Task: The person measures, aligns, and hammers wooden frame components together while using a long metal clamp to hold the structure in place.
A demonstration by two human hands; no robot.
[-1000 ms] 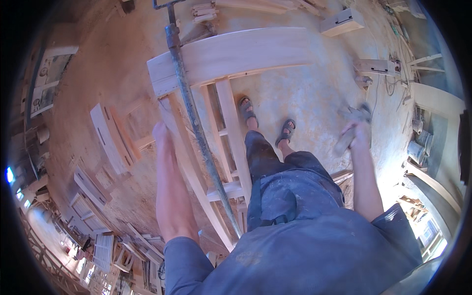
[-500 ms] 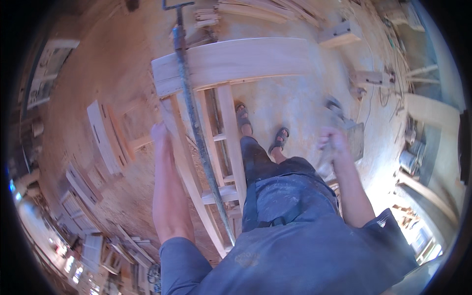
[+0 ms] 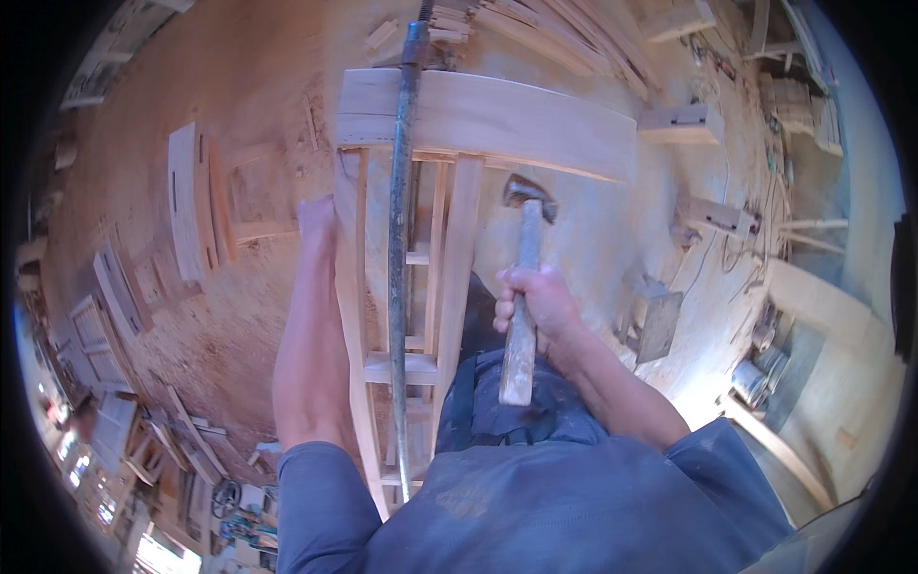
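Pale, unpainted wood forms the ladder-like frame (image 3: 462, 230), whose long rails, joined by short crosspieces, run from beside the person's torso to a broad wooden board (image 3: 507, 115) across the far end. A long, blue-grey metal bar clamp (image 3: 398, 249) lies lengthwise over the frame and crosses the board. Right of the frame, a hammer with a dark metal head and a pale wooden handle (image 3: 528, 239) is held raised, its head pointing away from the body. The right hand (image 3: 538, 297) has its fingers closed around the handle. The left hand (image 3: 317, 218) is at the left rail's outer edge, near the board; how far its fingers are open cannot be told. Outward, on the brown, dusty floor (image 3: 258, 96), lie a slotted pale beam (image 3: 189, 201) at left and long timber strips (image 3: 559, 38) beyond the board.
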